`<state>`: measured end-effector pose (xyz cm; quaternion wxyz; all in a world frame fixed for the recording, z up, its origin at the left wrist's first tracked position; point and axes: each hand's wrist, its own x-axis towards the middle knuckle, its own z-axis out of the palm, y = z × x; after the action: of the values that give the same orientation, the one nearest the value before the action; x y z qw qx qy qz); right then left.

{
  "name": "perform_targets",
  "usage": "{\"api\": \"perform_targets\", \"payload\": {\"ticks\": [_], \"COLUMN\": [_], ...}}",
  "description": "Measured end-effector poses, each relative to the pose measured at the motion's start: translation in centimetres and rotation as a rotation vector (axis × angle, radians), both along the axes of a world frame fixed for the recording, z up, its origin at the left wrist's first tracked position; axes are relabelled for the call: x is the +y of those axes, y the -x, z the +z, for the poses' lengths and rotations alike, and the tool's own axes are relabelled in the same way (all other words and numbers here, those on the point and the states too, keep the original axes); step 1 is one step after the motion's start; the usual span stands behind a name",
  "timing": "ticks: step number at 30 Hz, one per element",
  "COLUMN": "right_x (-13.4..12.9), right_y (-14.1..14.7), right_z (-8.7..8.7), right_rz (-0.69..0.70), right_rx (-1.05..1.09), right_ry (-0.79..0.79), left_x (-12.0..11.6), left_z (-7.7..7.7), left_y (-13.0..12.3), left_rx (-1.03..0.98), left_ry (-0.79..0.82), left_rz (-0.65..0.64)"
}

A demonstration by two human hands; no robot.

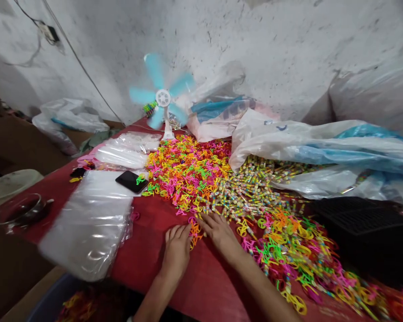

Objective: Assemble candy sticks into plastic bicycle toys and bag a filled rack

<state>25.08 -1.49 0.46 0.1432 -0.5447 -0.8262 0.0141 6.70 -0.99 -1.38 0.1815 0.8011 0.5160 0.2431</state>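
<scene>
Orange and pink plastic trinkets [195,232] lie on the red tabletop between my two hands. My left hand [177,245] rests just left of them with its fingers curled; whatever its fingertips hold is hidden. To their right, my right hand [220,230] reaches over the near edge of a heap of small patterned tubes [243,192], its fingers stretched out and apart. Beyond both hands spreads a heap of bright plastic trinkets [188,170] in yellow, pink, green and orange. Right of my right forearm lies another pile of trinkets joined with tubes [289,255].
Clear plastic bags [90,219] and a black phone [131,181] lie on the left. A fan [163,98] with turning blue blades stands behind. Large plastic sacks [305,138] and a black crate [359,219] occupy the right. A glass bowl [22,210] sits at the left edge.
</scene>
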Motion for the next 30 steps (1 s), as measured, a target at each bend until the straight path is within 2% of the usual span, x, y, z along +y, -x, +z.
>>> {"api": "perform_targets", "payload": {"ticks": [5,10,13,15,19,22,25,28,30], "right_x": [-3.1,-2.6,-2.6,-3.1,-4.0,-3.6,-2.4,-1.8,-1.9], "right_y": [0.5,0.8,0.9,1.1,2.7,4.2,4.9,4.5,4.0], "right_z": [-1.6,-2.2,-1.9,-1.4,-0.1,0.6,1.1,1.3,1.4], "right_rz": [-0.079,-0.113,-0.208,-0.248,-0.255,-0.305,-0.236,-0.213,-0.281], "right_rx": [0.195,0.42,0.495,0.576,0.811,0.959,1.091,1.165,1.159], "right_ry": [-0.028,-0.031,-0.115,-0.117,0.082,0.151,0.274,0.386,0.39], "left_x": [-1.6,-0.6,0.0,0.1,0.0,0.0,0.0,0.1,0.2], "left_z": [-0.3,0.9,1.7,2.0,2.6,3.1,3.5,3.6,3.6], "left_y": [2.2,2.5,2.8,3.1,3.2,2.7,2.5,2.8,3.2], "left_rx": [-0.113,-0.229,-0.261,-0.296,-0.553,-0.79,-0.932,-0.936,-0.803], "left_ry": [0.011,0.12,0.131,0.14,0.334,0.55,0.739,0.79,0.714], "left_rz": [0.075,0.155,0.182,0.211,0.251,0.179,0.085,0.071,0.105]}}
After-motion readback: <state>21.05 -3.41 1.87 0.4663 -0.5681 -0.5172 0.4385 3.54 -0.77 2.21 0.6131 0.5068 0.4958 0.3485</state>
